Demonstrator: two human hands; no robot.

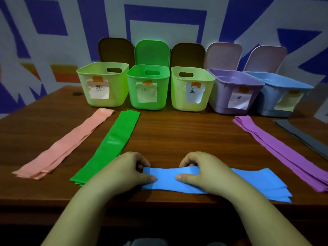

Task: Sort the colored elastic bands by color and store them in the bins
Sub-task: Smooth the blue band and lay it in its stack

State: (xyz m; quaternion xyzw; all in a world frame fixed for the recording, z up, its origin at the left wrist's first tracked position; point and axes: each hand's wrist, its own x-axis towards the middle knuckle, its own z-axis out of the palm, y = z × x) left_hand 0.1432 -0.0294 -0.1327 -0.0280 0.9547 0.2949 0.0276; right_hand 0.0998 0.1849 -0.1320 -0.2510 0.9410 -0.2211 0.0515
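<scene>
A stack of blue elastic bands (252, 183) lies flat at the table's near edge. My left hand (127, 171) and my right hand (202, 171) both pinch its far edge, thumbs on top, fingers curled over it. To the left lie a pink band stack (65, 144) and a green band stack (113, 142), to the right a purple stack (284, 151) and a grey stack (301, 137). Five open labelled bins stand in a row behind: light green bin (83, 80), green bin (131, 86), yellow-green bin (209, 84), purple bin (218, 93), blue bin (269, 93).
The brown wooden table (177, 132) has bare wood between the green and purple stacks. Each bin's lid leans open against the patterned blue and white wall behind. The grey stack runs off the right edge of view.
</scene>
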